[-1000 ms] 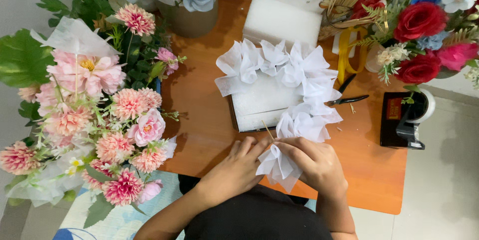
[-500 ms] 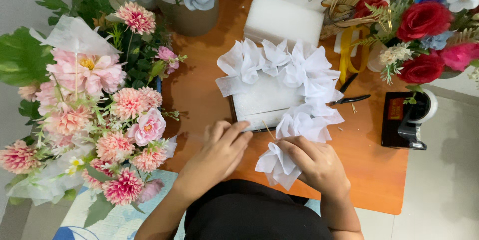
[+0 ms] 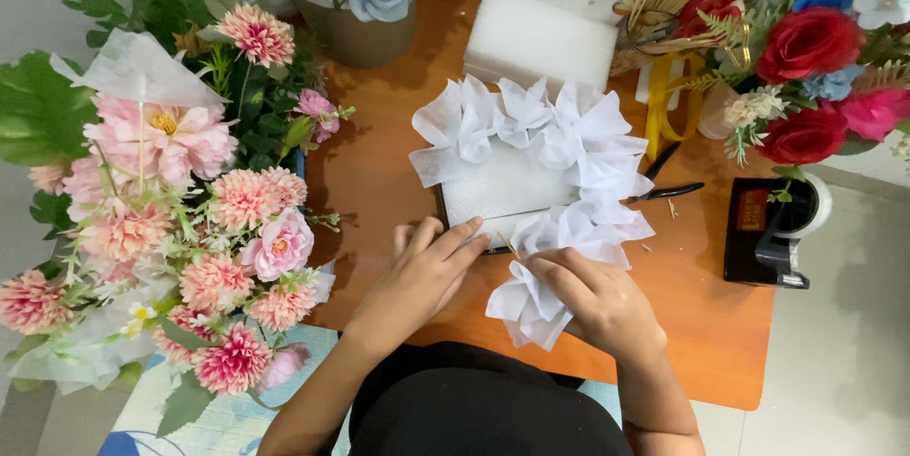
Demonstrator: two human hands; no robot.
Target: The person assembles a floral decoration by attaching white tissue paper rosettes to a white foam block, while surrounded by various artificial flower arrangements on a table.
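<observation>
Fingers of the right hand (image 3: 597, 300) pinch a white tissue ruffle (image 3: 531, 300) on its thin stick, just below the foam block (image 3: 498, 186). The left hand (image 3: 422, 276) lies flat, released, fingertips touching the block's near edge on the orange table (image 3: 379, 162).

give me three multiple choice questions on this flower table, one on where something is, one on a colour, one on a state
1. Where does the tape dispenser stand?
A. at the table's right edge
B. among the pink flowers
C. on the foam block

2. What colour are the ruffles around the foam block?
A. red
B. white
C. blue

3. What is the right hand doing?
A. resting flat and empty
B. gripping a white ruffle
C. holding scissors

Answers: 1 A, it sits by the right edge of the orange table, below the red roses. 2 B, all the folds are white. 3 B, its fingers close on a ruffle, while the left hand presses the block's near edge.
</observation>
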